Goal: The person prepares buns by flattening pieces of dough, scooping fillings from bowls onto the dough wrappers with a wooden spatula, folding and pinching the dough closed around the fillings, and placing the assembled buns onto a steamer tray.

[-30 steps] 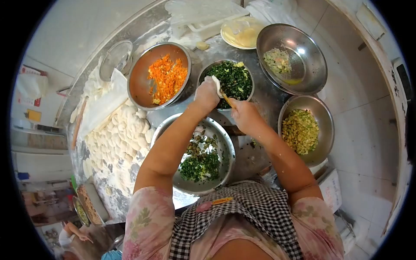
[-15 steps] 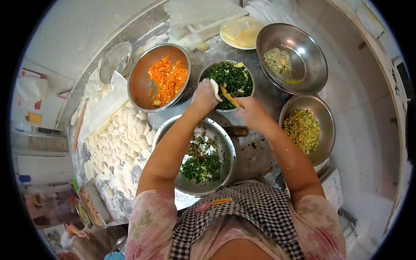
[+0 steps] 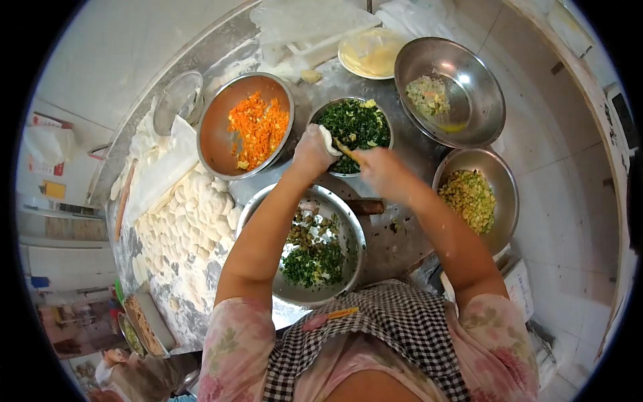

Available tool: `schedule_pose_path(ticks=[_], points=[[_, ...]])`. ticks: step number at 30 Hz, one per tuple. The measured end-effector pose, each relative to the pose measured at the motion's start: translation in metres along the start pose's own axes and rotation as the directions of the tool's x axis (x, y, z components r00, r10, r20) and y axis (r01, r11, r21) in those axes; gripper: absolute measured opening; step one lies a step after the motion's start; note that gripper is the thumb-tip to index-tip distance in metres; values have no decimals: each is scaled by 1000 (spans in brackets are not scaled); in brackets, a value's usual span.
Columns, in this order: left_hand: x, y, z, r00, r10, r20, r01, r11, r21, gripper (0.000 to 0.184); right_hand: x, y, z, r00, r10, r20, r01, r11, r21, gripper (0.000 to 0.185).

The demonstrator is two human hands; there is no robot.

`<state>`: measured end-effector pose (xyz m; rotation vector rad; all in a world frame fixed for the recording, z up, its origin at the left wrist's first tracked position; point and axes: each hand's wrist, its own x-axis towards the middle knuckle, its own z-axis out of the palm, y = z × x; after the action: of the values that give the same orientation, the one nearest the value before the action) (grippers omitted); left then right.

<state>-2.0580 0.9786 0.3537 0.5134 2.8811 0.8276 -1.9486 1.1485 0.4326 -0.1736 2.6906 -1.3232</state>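
Note:
My left hand (image 3: 313, 153) is curled round a piece of white dough (image 3: 328, 139) at the lower left rim of the bowl of chopped greens (image 3: 362, 124). In my right hand (image 3: 382, 167) is a wooden stick or spatula (image 3: 347, 153), its tip touching the dough. Below my hands stands a larger steel bowl (image 3: 358, 251) with greens and a brownish filling. To the left of the greens, a bowl (image 3: 213, 137) holds an orange chopped filling (image 3: 258, 130).
Many dough pieces (image 3: 191, 221) lie on the floured table at left, near a rolling pin (image 3: 124, 197). At right are a bowl of yellow-green filling (image 3: 467, 199) and a wide steel bowl (image 3: 479, 97). A plate (image 3: 368, 53) stands at the back; another person (image 3: 144, 375) is at lower left.
The stick's tip has moved from over the greens to the dough, with my right hand shifting slightly. My left hand still holds the dough. The view has shifted slightly.

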Motion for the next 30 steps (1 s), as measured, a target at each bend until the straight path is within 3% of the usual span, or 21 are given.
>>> schedule_pose_path(ticks=[1, 3, 7, 8, 11, 12, 15, 19, 22, 25, 28, 30], points=[[-3, 2, 1, 1000, 6, -15, -6, 1000, 0, 66, -8, -5, 5, 996, -70, -64, 70, 998, -2, 35], [-21, 35, -20, 997, 17, -77, -13, 999, 52, 66, -14, -7, 3, 998, -22, -55, 23, 1000, 7, 35], [-20, 35, -25, 1000, 13, 2, -13, 1000, -26, 67, -18, 1, -33, 999, 40, 10, -39, 998, -48, 33], [-19, 34, -26, 1000, 1, 15, 0, 1000, -22, 67, -17, 2, -40, 995, 88, -37, -92, 988, -123, 29], [-19, 32, -27, 999, 1, 43, -1, 1000, -1, 67, 4, 47, -13, 964, 226, 139, -238, 968, 76, 26], [-20, 31, -26, 999, 23, 29, -23, 1000, 7, 67, 2, 39, 0, 985, 119, 121, -140, 972, 188, 25], [-24, 37, -23, 996, 84, -35, -83, 996, 18, 67, -22, -6, 14, 997, 35, -66, -29, 996, 89, 26], [-27, 44, -26, 991, 133, -20, -133, 991, -30, 66, -31, 9, -12, 999, 43, -11, -42, 997, 66, 28], [-24, 35, -22, 994, 106, -7, -106, 994, -33, 65, -44, 13, -44, 974, 206, -97, -205, 979, 16, 31], [-24, 37, -23, 997, 71, 26, -72, 997, 22, 67, -29, 68, -18, 977, 206, -58, -206, 978, 10, 28], [-25, 33, -21, 993, 114, 3, -114, 993, -12, 68, -21, 48, 3, 985, 171, 16, -164, 911, 379, 23], [-26, 30, -20, 995, 102, 14, -102, 994, -39, 69, -24, 6, -4, 982, 184, 51, -191, 947, 257, 22]])
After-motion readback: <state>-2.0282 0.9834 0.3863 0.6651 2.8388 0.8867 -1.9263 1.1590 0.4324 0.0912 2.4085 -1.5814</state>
